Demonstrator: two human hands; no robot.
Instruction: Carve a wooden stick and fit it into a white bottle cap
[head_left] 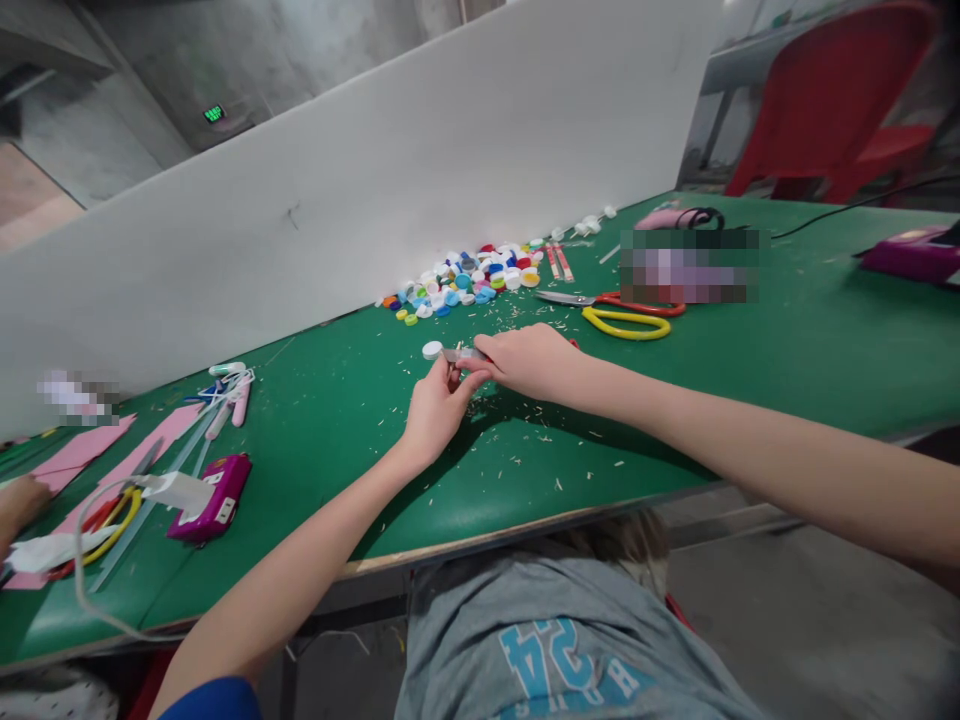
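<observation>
My right hand is closed round a utility knife; its grey blade points left and a bit of red shows behind the hand. My left hand is pinched just below the blade, on what looks like a thin pale stick, mostly hidden by the fingers. Close to the blade's tip is a white bottle cap; whether it touches the blade I cannot tell. Pale shavings lie scattered around both hands. Behind them, a heap of coloured bottle caps rests against the white partition.
Scissors with red and yellow handles lie right of the caps. A purple power strip with a white plug, glue guns and pink paper strips are at the left. Another person's hand is at the far left. A white partition borders the green table.
</observation>
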